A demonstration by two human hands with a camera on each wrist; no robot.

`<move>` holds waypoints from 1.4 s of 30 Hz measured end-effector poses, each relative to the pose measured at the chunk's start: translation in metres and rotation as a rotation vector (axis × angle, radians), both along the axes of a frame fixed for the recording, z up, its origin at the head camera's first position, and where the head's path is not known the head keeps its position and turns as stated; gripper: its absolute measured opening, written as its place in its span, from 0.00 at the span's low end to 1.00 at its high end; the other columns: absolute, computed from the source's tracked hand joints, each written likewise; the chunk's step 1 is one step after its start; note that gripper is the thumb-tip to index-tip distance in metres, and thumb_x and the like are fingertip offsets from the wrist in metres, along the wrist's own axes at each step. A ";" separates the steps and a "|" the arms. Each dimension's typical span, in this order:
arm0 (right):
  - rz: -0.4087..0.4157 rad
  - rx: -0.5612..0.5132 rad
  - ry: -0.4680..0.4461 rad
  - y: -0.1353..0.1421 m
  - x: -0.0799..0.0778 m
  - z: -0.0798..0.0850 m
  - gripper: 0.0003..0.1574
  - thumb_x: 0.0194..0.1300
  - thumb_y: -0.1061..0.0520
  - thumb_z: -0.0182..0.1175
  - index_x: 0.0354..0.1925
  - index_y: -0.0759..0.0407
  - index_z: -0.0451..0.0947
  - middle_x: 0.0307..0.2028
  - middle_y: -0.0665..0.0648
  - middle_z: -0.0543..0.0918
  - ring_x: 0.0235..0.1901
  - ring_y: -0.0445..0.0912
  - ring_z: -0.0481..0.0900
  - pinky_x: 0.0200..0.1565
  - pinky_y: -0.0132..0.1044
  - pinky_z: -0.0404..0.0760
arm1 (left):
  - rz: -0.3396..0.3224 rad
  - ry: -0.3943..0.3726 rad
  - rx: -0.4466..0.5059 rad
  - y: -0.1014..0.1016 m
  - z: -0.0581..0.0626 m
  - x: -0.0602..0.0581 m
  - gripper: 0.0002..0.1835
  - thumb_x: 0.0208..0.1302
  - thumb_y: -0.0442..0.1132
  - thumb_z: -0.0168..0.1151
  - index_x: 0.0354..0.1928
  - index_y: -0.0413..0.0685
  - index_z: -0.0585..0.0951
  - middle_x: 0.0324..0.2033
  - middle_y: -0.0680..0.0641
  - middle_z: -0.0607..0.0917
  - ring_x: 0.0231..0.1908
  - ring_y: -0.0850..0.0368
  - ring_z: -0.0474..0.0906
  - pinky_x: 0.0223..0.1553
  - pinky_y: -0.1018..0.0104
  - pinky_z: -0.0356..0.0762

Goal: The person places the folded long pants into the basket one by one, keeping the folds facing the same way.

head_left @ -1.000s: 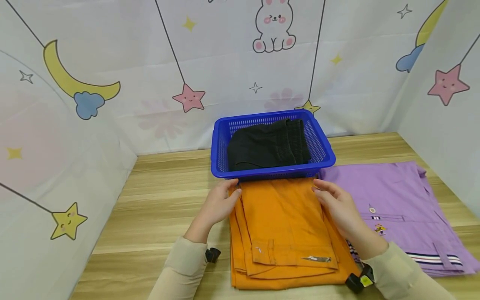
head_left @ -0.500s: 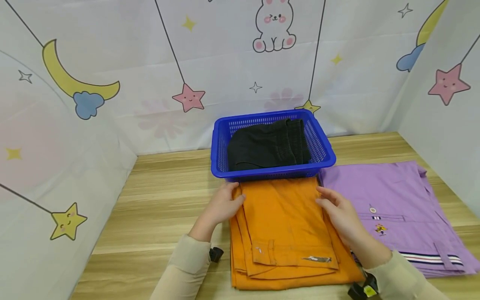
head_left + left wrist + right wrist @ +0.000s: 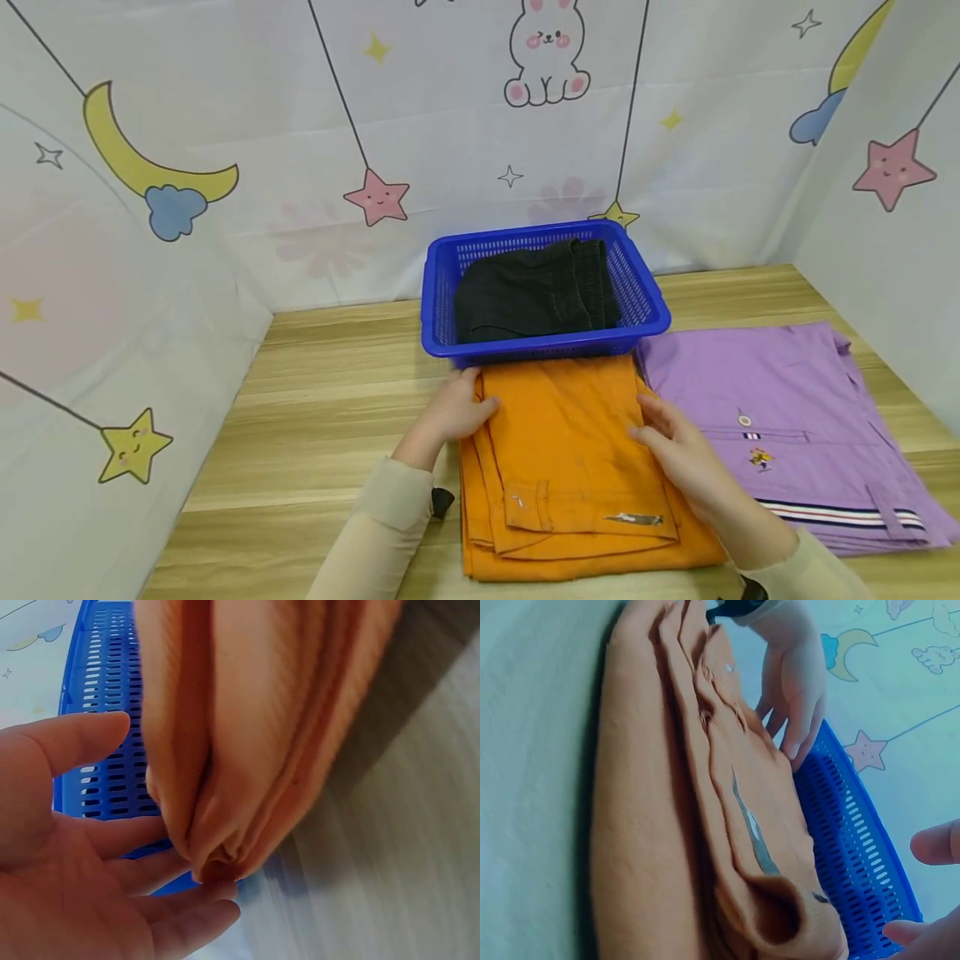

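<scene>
Left hand and right hand have both drawn slightly toward the near side, the left also edging inward, while the folded orange garment looks unmoved on the bench. It lies just in front of the blue basket, its far edge close under the rim. The left fingers are straight and touch the folded side, thumb well apart, with no grip taken. The right is likewise loosely spread and holds nothing; whether its fingertips press the cloth, I cannot tell.

Loose layers look like the main hazard: they are stacked unevenly on the left, so a shallow pinch might take only the upper ones and let the wide bottom layer drop or unroll. The waistband end, far from both hands, could sag for want of support. On the right, the purple garment lies so near (the right hand hides part of the join) that the fingers might hook it too. Pushing forward could bunch the cloth against the basket, or shove it, dark garment and all.
</scene>
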State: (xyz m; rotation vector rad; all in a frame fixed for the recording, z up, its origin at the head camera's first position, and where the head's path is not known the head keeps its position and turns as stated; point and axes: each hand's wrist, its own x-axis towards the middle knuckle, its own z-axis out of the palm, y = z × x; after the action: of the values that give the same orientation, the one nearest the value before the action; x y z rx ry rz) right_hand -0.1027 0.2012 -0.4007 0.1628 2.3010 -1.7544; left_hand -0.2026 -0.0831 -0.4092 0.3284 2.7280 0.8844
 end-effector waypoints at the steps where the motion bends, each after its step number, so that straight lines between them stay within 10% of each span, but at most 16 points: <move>1: 0.009 -0.002 -0.012 0.000 0.001 0.000 0.41 0.70 0.59 0.50 0.72 0.70 0.43 0.73 0.69 0.46 0.73 0.61 0.42 0.70 0.55 0.46 | 0.002 0.002 -0.004 0.000 0.000 0.000 0.35 0.64 0.46 0.57 0.67 0.32 0.61 0.65 0.31 0.64 0.65 0.35 0.62 0.65 0.45 0.62; 22: 0.050 0.136 -0.093 0.004 0.018 -0.014 0.46 0.66 0.48 0.57 0.72 0.62 0.49 0.72 0.69 0.48 0.72 0.62 0.41 0.70 0.59 0.45 | -0.031 0.170 -0.225 0.014 -0.008 -0.004 0.34 0.61 0.48 0.62 0.63 0.33 0.68 0.59 0.33 0.72 0.59 0.36 0.68 0.62 0.48 0.66; 33: 0.146 0.571 0.247 -0.004 0.020 -0.028 0.39 0.60 0.55 0.63 0.65 0.68 0.63 0.62 0.81 0.62 0.62 0.74 0.59 0.60 0.69 0.59 | -0.048 0.179 -0.301 0.013 -0.010 -0.003 0.33 0.62 0.51 0.61 0.62 0.35 0.70 0.56 0.35 0.75 0.55 0.38 0.72 0.60 0.50 0.68; 42: 0.202 0.659 0.264 -0.006 0.017 -0.027 0.39 0.60 0.55 0.63 0.64 0.70 0.64 0.60 0.82 0.63 0.61 0.74 0.61 0.58 0.68 0.62 | -0.049 0.187 -0.307 0.010 -0.007 0.001 0.31 0.61 0.50 0.62 0.60 0.35 0.72 0.54 0.35 0.76 0.52 0.38 0.74 0.58 0.50 0.70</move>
State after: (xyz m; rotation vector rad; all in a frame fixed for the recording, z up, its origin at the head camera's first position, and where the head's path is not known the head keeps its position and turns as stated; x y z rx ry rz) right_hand -0.0860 0.1951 -0.4275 -0.1953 2.8875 -0.9171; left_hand -0.2020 -0.0731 -0.4161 0.4316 2.9546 0.4301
